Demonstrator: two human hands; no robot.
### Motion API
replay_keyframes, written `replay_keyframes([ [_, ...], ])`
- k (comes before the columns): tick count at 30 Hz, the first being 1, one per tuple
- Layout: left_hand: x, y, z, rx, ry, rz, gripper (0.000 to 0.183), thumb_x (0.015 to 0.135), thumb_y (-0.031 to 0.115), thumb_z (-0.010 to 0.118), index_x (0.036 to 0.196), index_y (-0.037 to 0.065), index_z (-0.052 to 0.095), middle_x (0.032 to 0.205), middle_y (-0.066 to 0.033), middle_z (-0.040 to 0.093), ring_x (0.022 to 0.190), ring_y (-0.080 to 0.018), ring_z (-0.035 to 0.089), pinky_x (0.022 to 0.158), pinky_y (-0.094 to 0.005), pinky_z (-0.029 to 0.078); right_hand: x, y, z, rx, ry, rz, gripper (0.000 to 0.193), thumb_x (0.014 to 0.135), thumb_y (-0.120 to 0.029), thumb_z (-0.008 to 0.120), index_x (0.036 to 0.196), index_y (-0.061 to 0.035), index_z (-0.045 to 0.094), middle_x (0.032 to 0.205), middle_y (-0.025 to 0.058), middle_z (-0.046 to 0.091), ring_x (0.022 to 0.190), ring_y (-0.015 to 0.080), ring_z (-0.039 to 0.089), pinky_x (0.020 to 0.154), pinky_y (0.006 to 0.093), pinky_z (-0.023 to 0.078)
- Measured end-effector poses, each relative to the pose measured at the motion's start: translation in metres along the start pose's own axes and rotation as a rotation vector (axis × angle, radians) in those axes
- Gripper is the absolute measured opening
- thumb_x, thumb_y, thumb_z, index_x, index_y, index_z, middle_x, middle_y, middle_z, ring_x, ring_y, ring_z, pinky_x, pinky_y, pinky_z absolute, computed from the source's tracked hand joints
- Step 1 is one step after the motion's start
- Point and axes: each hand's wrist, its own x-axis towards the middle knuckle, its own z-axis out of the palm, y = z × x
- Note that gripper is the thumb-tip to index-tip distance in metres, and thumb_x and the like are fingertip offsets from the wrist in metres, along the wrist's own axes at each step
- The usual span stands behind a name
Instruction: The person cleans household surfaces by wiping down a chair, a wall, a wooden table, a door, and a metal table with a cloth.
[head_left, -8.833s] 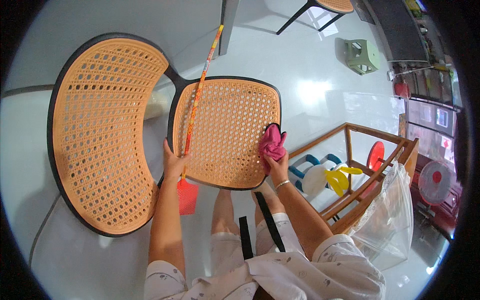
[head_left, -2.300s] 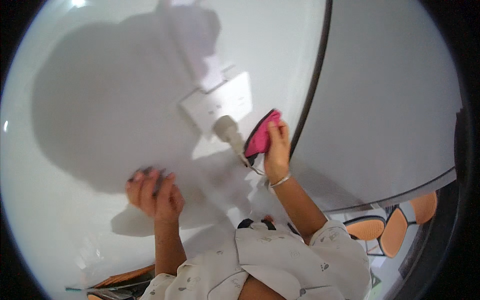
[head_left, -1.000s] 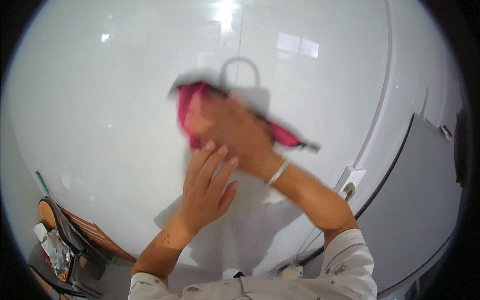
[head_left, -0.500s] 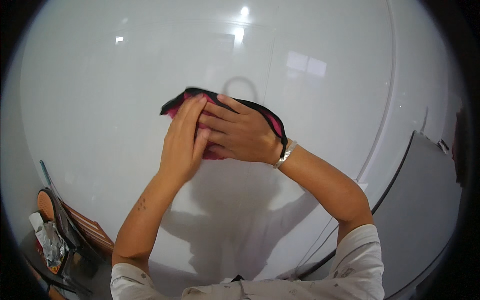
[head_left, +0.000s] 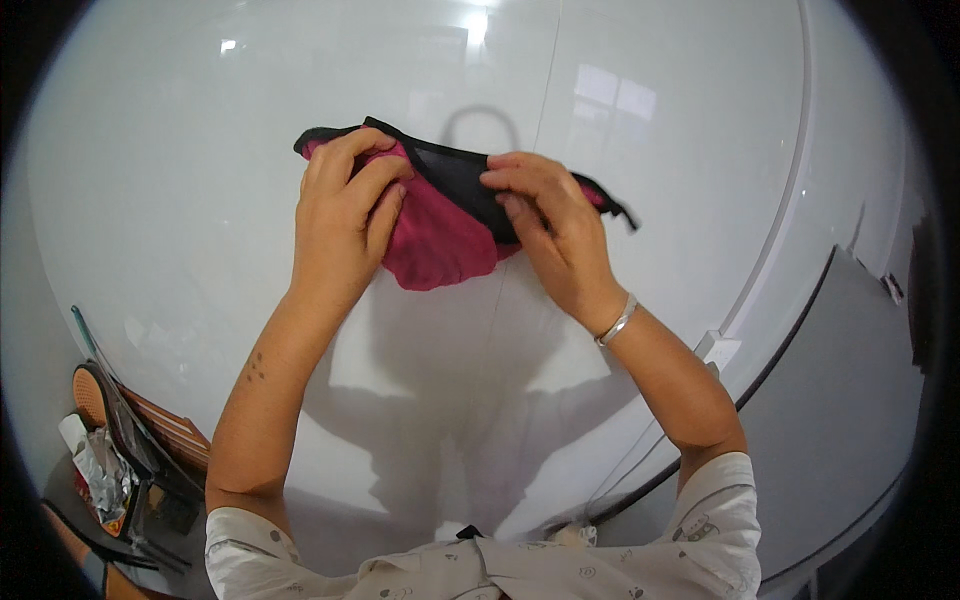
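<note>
Pink cloth [head_left: 440, 245], black-edged, before white wall [head_left: 200, 200]; left hand [head_left: 338, 222], right hand [head_left: 562, 235]: each grip holding cloth.

Deep pink cloth [head_left: 440, 245], black-edged, right between the fingers [head_left: 350, 150]! | white wall [head_left: 180, 200] behind them | silver bracelet [head_left: 617, 322] just below | and white shirt [head_left: 640, 577], dark-printed, farthest below!

Pink cloth [head_left: 440, 245] — partly hidden behind left hand [head_left: 338, 205], pale shirt [head_left: 620, 570] cut off below, grey panel [head_left: 840, 430] cropped right
</note>
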Motion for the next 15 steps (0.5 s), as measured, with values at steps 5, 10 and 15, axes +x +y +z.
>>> replay_keyframes([
  [5, -0.015, 0.01, -0.007, -0.199, 0.028, -0.153, 0.015, 0.078, -0.003, 0.067, 0.092, 0.002, 0.063, 0.116, -0.0136, 0.058, 0.108, -0.0267, 0.055, 0.093, -0.0365, 0.046, 0.008, -0.004, -0.003, -0.126, -0.088, -0.018, 0.022, 0.085, 0.0, 0.062, 0.106, -0.0059, 0.067, 0.119, 0.0096, 0.062, 0.11, 0.0289, 0.059, 0.09, 0.0361, 0.051],
  [10, -0.043, 0.012, -0.038, -0.081, 0.018, 0.064, 0.014, 0.087, -0.004, 0.054, 0.093, 0.006, 0.046, 0.118, -0.0177, 0.062, 0.124, -0.0369, 0.052, 0.104, -0.0475, 0.039, 0.001, 0.001, -0.007, -0.333, -0.233, -0.352, 0.035, 0.078, -0.017, 0.075, 0.111, -0.0077, 0.069, 0.125, 0.0101, 0.061, 0.123, 0.03, 0.053, 0.102, 0.0416, 0.045],
  [15, -0.03, 0.018, -0.038, -0.57, 0.058, -0.15, 0.013, 0.093, -0.004, 0.045, 0.102, 0.005, 0.042, 0.107, -0.0181, 0.064, 0.116, -0.031, 0.058, 0.106, -0.045, 0.039, -0.006, -0.008, -0.01, -0.152, -0.322, -0.255, 0.039, 0.079, -0.016, 0.074, 0.116, -0.0052, 0.068, 0.114, 0.0104, 0.065, 0.111, 0.0283, 0.058, 0.096, 0.0398, 0.047],
])
